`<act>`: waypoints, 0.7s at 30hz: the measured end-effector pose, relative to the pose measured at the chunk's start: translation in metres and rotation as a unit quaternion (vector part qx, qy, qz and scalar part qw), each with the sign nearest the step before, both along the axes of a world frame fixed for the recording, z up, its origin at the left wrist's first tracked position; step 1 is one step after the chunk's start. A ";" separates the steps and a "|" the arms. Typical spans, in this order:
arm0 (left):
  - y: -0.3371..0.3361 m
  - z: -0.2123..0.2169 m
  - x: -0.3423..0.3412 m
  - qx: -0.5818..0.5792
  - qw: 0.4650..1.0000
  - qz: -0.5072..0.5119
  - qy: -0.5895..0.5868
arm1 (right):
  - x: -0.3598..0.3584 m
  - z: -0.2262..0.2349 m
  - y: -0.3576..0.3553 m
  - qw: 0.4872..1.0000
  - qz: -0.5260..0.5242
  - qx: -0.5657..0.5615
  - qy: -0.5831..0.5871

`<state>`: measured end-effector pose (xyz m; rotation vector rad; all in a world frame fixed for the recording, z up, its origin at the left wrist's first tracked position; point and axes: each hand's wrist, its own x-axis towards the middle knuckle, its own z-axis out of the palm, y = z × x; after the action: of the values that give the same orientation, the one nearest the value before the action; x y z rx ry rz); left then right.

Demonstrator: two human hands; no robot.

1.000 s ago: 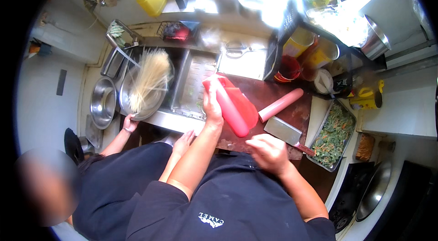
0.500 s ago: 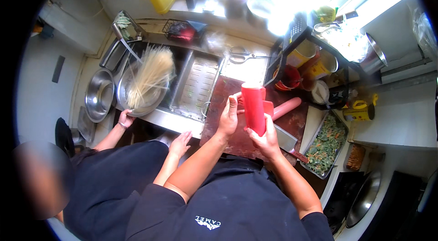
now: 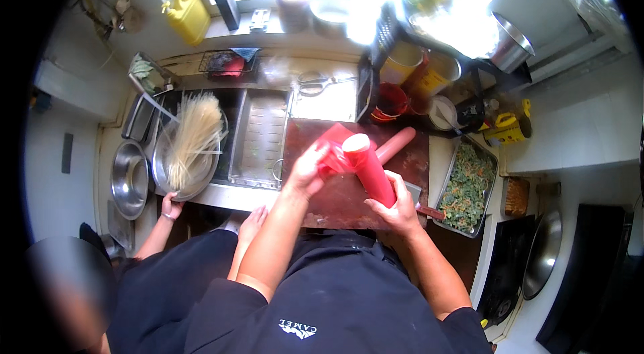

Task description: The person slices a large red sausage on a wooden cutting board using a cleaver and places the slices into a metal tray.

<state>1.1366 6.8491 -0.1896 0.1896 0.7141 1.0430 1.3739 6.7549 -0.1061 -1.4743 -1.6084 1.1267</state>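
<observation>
Nearest the person, the right hand (image 3: 396, 203) is wrapping its fingers around the lower part of a red sausage roll (image 3: 369, 167), gripping it so that it is tilting up off the dark wooden cutting board (image 3: 335, 200), its pale cut end pointing toward the window. The left hand (image 3: 307, 169) is closing on the loose red wrapper (image 3: 333, 146) at the roll's upper end, pinching it just beside that pale end. Beyond the roll, a second, pinker sausage (image 3: 396, 145) is lying flat on the far part of the board, and a cleaver (image 3: 419, 203) is resting on the board's right edge, just beside the right hand. To the right of the board, a metal tray of chopped greens (image 3: 468, 186) is sitting on the counter. To the left of the board, a metal rack (image 3: 258, 136) is lying in the sink (image 3: 235, 183), and farther left a metal bowl (image 3: 178, 176) is holding a bundle of dry noodles (image 3: 191, 136); another person's hand (image 3: 171, 206) is touching that bowl's near rim, while their other hand (image 3: 251, 223) is resting open near the board's left corner. Past the board, scissors (image 3: 315, 82) are lying on the ledge, red and yellow tubs (image 3: 409, 79) are standing near the board's far right corner, and a yellow jug (image 3: 186, 13) is standing by the window.
</observation>
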 end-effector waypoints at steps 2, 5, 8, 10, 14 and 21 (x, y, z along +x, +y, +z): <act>0.019 -0.001 -0.017 0.046 0.997 0.028 0.050 | 0.014 -0.004 -0.012 0.996 0.007 0.022 -0.086; 0.038 0.009 -0.031 0.103 0.989 0.026 0.100 | 0.027 -0.001 -0.026 0.971 0.052 0.118 -0.203; 0.047 0.021 -0.030 0.135 0.969 0.041 0.204 | 0.038 0.002 -0.041 0.963 0.045 0.088 -0.249; 0.050 0.026 -0.025 0.178 0.949 0.052 0.255 | 0.044 0.001 -0.044 0.951 0.045 0.106 -0.286; 0.030 0.049 0.007 0.284 0.913 0.033 0.291 | 0.051 -0.007 -0.057 0.946 -0.008 0.094 -0.311; -0.048 0.087 0.101 0.535 0.767 -0.088 0.344 | 0.054 -0.014 -0.056 0.961 -0.180 0.076 -0.198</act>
<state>1.2372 6.8007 -0.1025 1.6814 0.6368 1.0910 1.4281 6.6989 -0.1198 -1.8738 -1.5504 0.5143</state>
